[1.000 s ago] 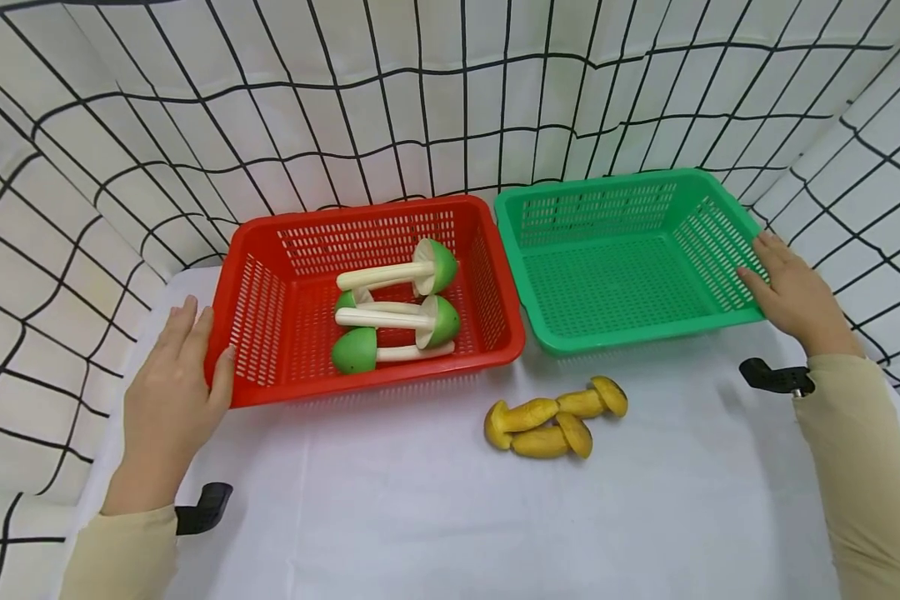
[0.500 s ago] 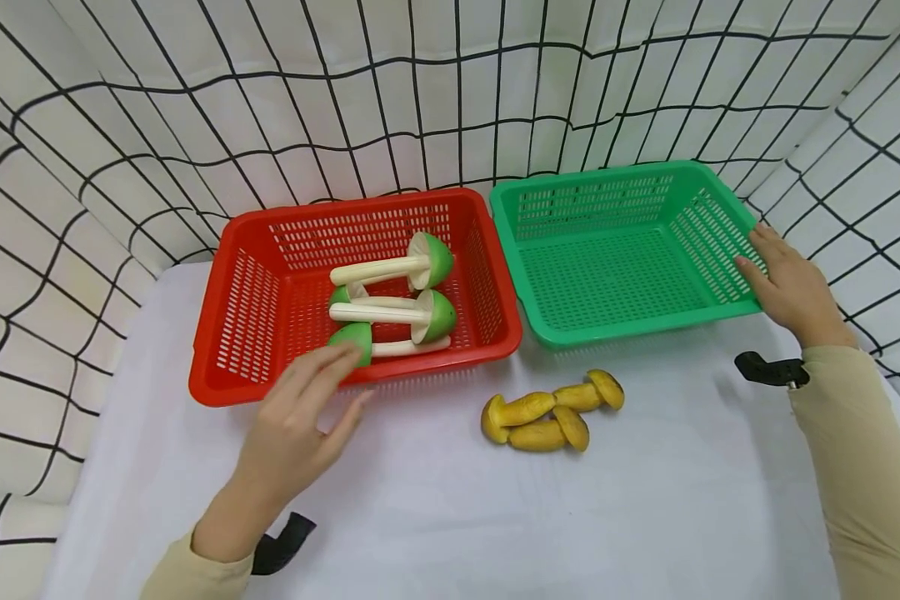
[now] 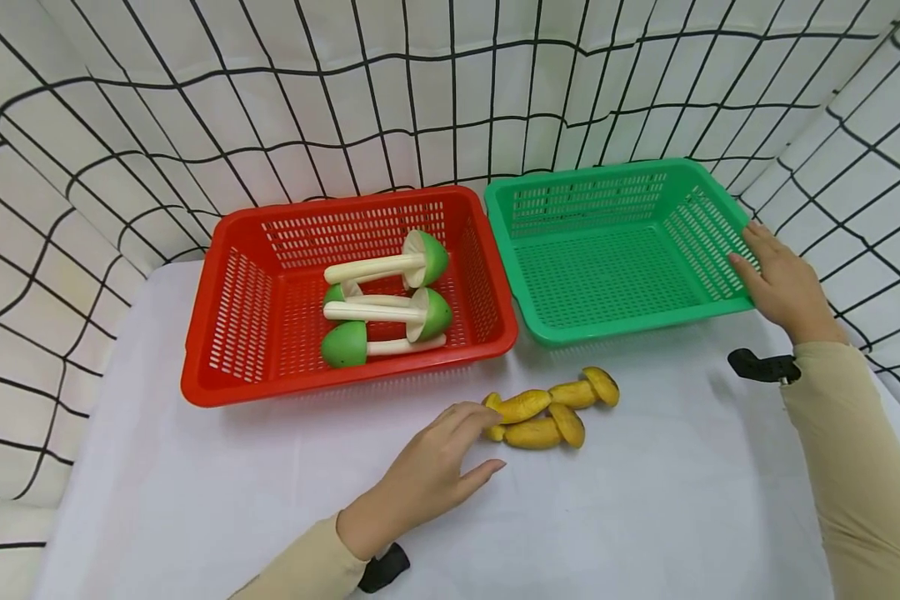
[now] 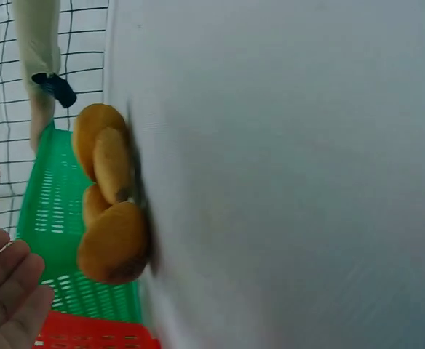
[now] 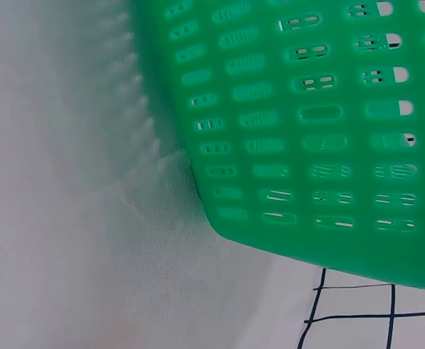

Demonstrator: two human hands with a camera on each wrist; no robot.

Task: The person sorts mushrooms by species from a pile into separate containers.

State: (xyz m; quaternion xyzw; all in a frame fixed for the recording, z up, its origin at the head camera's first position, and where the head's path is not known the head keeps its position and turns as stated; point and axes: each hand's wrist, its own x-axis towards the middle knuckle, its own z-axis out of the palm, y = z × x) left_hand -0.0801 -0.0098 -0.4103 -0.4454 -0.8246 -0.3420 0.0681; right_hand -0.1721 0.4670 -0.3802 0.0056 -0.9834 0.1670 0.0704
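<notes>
In the head view my left hand (image 3: 431, 467) reaches over the white table, thumb and fingers spread apart. Its fingertips overlap the left end of three yellow toy mushrooms (image 3: 534, 432) that lie together in front of the baskets. The left wrist view shows these mushrooms (image 4: 114, 243) beside the relaxed fingers (image 4: 12, 280), with nothing in the hand. My right hand (image 3: 787, 283) rests at the right rim of a green basket (image 3: 630, 321), fingers along its outside and thumb over the edge. The right wrist view shows only the basket's slotted wall (image 5: 285, 138).
A red basket (image 3: 345, 379) stands left of the green one, nearly touching it. Inside lie several toy mushrooms with green caps (image 3: 431, 315) and white stems. Curtained black wire mesh (image 3: 450, 100) rises behind and on both sides. White cloth (image 3: 570, 533) covers the table.
My left hand has left the red basket's left side and moved right and forward to the yellow mushrooms. My right hand stays at the green basket's rim.
</notes>
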